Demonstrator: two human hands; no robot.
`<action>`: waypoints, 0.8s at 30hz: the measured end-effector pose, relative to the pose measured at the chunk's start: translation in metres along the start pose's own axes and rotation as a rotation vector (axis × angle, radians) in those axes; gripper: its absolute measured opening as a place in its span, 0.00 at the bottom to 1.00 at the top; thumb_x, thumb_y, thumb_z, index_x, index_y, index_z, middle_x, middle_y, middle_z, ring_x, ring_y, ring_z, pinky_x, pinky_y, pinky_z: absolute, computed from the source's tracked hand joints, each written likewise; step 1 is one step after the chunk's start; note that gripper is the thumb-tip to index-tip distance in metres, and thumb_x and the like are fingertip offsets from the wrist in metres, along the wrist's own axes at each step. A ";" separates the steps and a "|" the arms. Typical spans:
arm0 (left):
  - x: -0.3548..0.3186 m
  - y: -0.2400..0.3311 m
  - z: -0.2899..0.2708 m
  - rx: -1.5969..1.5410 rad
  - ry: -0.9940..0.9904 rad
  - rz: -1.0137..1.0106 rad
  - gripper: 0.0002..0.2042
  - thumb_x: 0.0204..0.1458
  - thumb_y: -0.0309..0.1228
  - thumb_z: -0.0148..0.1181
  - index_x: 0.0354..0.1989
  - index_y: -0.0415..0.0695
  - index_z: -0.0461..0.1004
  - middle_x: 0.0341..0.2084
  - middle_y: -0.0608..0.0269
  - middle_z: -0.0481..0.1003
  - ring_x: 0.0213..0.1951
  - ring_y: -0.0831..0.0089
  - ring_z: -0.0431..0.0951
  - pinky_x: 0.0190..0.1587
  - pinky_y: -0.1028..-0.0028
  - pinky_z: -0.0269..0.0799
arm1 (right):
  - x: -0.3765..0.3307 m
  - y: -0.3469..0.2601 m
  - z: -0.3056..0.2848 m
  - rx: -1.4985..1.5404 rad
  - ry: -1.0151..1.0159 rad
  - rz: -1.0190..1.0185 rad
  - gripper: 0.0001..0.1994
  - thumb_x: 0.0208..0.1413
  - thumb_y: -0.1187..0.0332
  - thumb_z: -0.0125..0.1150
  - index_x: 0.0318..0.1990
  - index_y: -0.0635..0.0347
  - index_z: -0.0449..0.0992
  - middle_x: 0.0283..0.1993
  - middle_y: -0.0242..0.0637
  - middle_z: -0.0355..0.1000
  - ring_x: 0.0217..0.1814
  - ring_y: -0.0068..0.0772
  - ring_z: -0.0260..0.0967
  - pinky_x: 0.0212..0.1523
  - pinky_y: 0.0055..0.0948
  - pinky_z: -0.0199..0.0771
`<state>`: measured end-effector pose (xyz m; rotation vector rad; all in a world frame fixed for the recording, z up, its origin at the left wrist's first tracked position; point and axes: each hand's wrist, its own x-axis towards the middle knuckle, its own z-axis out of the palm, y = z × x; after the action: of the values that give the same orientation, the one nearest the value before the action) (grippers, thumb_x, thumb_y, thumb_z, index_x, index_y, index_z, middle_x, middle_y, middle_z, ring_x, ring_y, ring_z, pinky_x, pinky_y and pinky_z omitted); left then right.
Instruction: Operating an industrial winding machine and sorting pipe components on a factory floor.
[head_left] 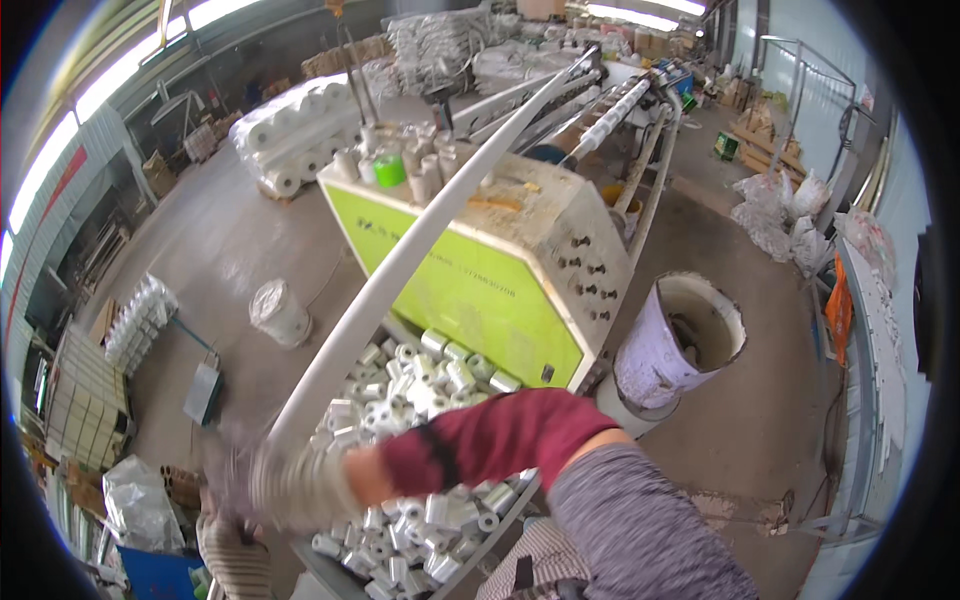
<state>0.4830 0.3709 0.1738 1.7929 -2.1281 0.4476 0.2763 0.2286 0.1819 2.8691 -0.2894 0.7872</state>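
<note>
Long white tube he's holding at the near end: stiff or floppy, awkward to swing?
The long white tube probably stays fairly stiff; its curve may be only lens bend. Gripped near one end by the gloved right hand, it likely feels end-heavy. Being round, it would probably roll if laid down.

I see a dark printed label (470,268) on the lime-green machine panel (450,290). Plastic-wrapped white roll bundles (295,130) sit behind it, stacked cartons (85,395) at far left.

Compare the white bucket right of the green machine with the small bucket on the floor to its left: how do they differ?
The large bucket by the green machine is open and tilted, so its dark inside shows; the small bucket is covered on top. The large bucket looks bigger and has purplish stains on its wall; the small bucket is plainer white. Both are whitish, round and stand on the concrete floor.
</note>
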 end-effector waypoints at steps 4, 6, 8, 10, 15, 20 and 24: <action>0.034 0.024 0.008 0.054 0.007 -0.024 0.03 0.44 0.24 0.60 0.28 0.43 0.73 0.18 0.50 0.69 0.23 0.53 0.70 0.29 0.60 0.67 | -0.030 0.067 0.043 -0.148 0.288 -0.226 0.11 0.49 0.57 0.59 0.26 0.55 0.71 0.25 0.33 0.72 0.26 0.35 0.69 0.30 0.33 0.75; 0.030 0.023 0.016 -0.074 -0.118 -0.180 0.05 0.46 0.23 0.62 0.30 0.42 0.73 0.20 0.55 0.68 0.22 0.62 0.69 0.28 0.66 0.66 | -0.080 0.145 0.049 -0.262 0.373 -0.237 0.08 0.48 0.64 0.58 0.25 0.55 0.68 0.25 0.33 0.70 0.26 0.34 0.67 0.29 0.32 0.74; 0.024 0.016 0.029 -0.199 -0.183 -0.351 0.07 0.50 0.19 0.59 0.38 0.37 0.75 0.24 0.63 0.71 0.26 0.75 0.71 0.30 0.76 0.70 | -0.135 0.228 0.035 -0.479 0.334 -0.205 0.07 0.47 0.71 0.58 0.24 0.56 0.66 0.26 0.33 0.69 0.25 0.32 0.64 0.28 0.31 0.72; 0.018 0.007 0.041 -0.033 -0.113 -0.177 0.07 0.53 0.18 0.56 0.40 0.35 0.75 0.25 0.68 0.71 0.27 0.79 0.71 0.29 0.81 0.70 | -0.181 0.292 0.009 -1.354 -0.008 -0.018 0.06 0.43 0.72 0.56 0.22 0.55 0.65 0.22 0.32 0.65 0.23 0.34 0.63 0.25 0.34 0.70; 0.005 -0.014 0.047 -0.138 -0.211 -0.343 0.11 0.52 0.14 0.54 0.43 0.33 0.75 0.29 0.66 0.73 0.28 0.79 0.71 0.30 0.81 0.71 | -0.286 0.449 -0.087 -0.793 -0.184 1.388 0.18 0.65 0.58 0.45 0.53 0.60 0.74 0.52 0.45 0.74 0.55 0.46 0.70 0.60 0.48 0.64; -0.005 -0.013 0.039 -0.257 -0.258 -0.466 0.13 0.51 0.14 0.58 0.46 0.32 0.75 0.31 0.68 0.73 0.29 0.81 0.71 0.31 0.84 0.69 | -0.314 0.484 -0.031 -0.762 0.258 1.008 0.21 0.57 0.55 0.56 0.55 0.54 0.70 0.66 0.45 0.61 0.71 0.39 0.54 0.68 0.55 0.46; -0.035 0.000 0.035 -0.200 -0.302 -0.439 0.18 0.49 0.21 0.66 0.49 0.31 0.74 0.30 0.71 0.74 0.28 0.81 0.70 0.30 0.81 0.69 | -0.289 0.435 -0.004 -0.369 0.620 1.185 0.23 0.57 0.53 0.54 0.57 0.55 0.70 0.66 0.49 0.62 0.72 0.46 0.53 0.69 0.59 0.44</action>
<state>0.4870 0.3864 0.1271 2.2299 -1.7883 -0.1492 -0.0670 -0.1512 0.0768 1.7544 -1.8265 1.4747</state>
